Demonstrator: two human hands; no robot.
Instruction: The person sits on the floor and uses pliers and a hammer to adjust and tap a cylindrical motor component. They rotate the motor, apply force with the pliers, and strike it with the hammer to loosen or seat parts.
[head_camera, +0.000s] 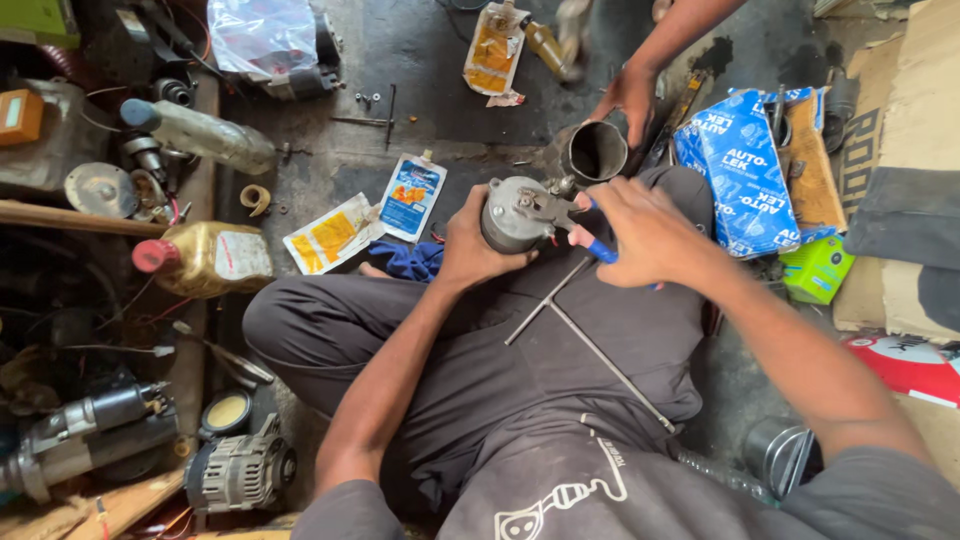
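— Two hands at work?
— Yes. The left hand (470, 245) grips a grey motor housing (513, 213) over the lap; the right hand (640, 235) clenches blue-handled pliers (570, 215), whose tips bite at the housing's top.
— Anything hidden?
— The housing's underside is behind the left palm. A T-handle wrench (585, 335) lies just below the housing, its far end lost in cloth folds.
— Beyond the housing?
— Another person's hand (630, 98) holds a metal cylinder (597, 152) just above it; their arm is cut off.
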